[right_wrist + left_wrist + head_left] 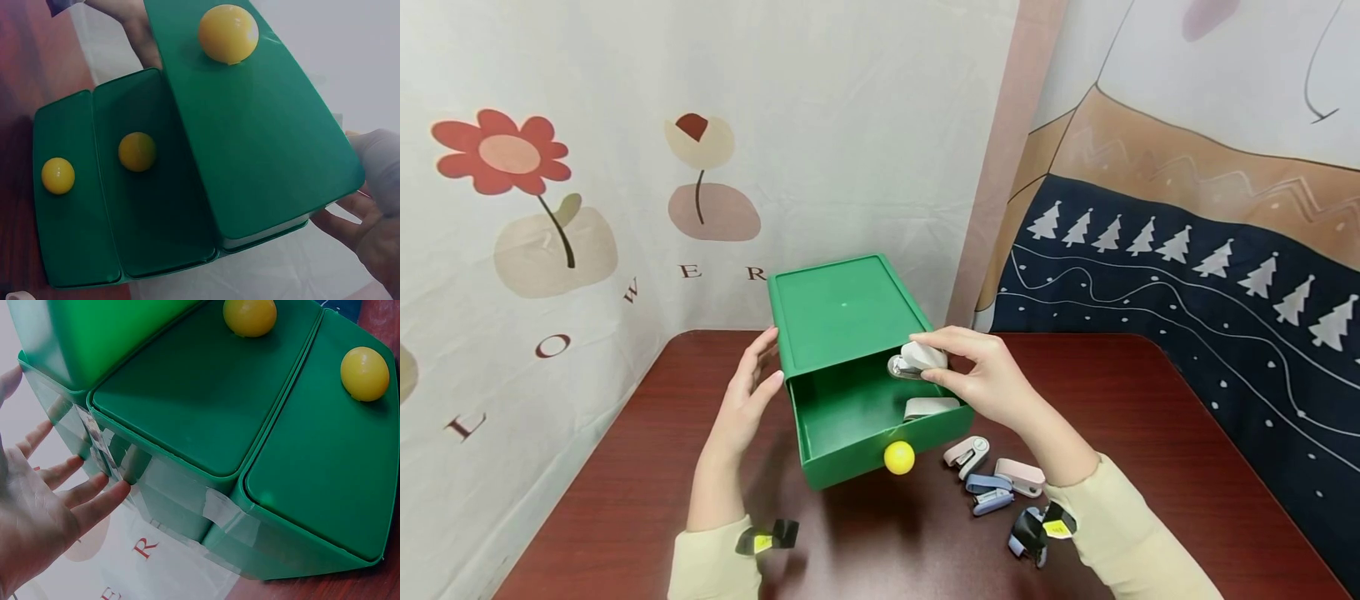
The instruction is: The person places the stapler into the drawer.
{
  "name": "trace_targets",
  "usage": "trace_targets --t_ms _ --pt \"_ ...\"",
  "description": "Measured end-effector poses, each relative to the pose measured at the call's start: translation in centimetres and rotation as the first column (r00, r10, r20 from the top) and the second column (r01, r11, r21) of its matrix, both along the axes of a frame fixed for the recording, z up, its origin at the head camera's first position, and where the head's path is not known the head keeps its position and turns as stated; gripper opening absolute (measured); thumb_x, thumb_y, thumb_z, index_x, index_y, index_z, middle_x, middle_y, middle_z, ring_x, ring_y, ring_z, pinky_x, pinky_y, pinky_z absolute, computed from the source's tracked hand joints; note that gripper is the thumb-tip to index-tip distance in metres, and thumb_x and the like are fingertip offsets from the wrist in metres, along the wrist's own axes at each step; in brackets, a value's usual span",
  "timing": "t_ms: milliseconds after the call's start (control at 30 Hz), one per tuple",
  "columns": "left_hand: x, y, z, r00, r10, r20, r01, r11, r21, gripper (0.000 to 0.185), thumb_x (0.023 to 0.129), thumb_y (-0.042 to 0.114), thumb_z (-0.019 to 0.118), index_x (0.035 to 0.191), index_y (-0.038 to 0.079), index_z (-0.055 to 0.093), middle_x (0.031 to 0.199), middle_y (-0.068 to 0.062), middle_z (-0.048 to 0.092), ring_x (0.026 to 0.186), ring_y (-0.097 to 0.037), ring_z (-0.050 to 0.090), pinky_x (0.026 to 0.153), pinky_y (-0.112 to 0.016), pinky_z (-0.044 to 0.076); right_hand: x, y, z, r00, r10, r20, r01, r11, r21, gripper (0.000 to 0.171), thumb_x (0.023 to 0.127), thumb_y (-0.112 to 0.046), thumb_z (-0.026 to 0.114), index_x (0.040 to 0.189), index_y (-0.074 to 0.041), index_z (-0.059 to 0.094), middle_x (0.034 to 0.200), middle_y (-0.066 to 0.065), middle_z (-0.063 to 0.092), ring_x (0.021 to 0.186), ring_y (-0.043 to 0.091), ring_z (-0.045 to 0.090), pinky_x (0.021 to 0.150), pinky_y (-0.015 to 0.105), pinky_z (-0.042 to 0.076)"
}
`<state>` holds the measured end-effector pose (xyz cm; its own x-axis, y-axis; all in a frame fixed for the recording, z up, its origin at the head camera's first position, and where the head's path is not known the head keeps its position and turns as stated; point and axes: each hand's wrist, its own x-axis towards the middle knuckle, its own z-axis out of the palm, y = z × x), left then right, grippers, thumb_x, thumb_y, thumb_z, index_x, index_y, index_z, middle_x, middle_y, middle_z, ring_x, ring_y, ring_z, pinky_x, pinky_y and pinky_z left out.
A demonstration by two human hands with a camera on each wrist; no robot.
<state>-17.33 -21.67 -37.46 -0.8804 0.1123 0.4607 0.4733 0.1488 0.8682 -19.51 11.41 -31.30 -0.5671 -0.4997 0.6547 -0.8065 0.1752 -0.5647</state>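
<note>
A green drawer unit (850, 312) stands on the table with its top drawer (857, 454) pulled out; round yellow knobs (364, 374) mark the drawer fronts. Above the drawer's right side, my right hand (988, 375) pinches a white stapler (925, 355) between thumb and fingers. Another white stapler (931, 407) lies inside, near the drawer's front right corner. My left hand (741, 408) is at the unit's left side. In the left wrist view its spread, fairly straight fingers (103, 503) touch the clear-taped side wall.
Right of the unit lie several small staplers: a pink-and-white one (967, 455), a pink one (1021, 477), and blue ones (992, 500). Another dark bluish item (1027, 537) is partly hidden by my right wrist strap. Printed curtains (865, 150) hang behind the table (625, 467).
</note>
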Motion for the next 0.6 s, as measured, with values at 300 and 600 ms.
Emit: trace_targets --t_ms 300,600 --pt "0.0 -0.1 0.0 1.000 -0.002 0.002 0.002 1.000 0.004 0.055 0.099 0.004 0.046 0.151 0.010 0.028 0.149 -0.010 0.031 0.132 -0.022 0.032 0.095 -0.020 0.035 -0.3 -0.4 0.7 1.000 -0.021 0.022 0.017 0.990 0.138 0.040 0.078 -0.002 0.078 0.117 -0.008 0.070 0.106 0.000 0.067 0.085 0.015 0.053 0.061 0.032 0.043" --pt "0.0 0.0 0.1 1.000 0.000 0.011 0.000 1.000 0.000 0.055 0.099 0.005 0.045 0.151 0.010 0.027 0.149 -0.010 0.031 0.133 -0.023 0.031 0.096 -0.020 0.035 -0.6 -0.7 1.3 0.996 -0.084 0.018 0.075 0.953 0.293 0.042 0.077 -0.005 0.080 0.117 -0.012 0.070 0.106 -0.003 0.069 0.088 0.011 0.059 0.071 0.031 0.049"
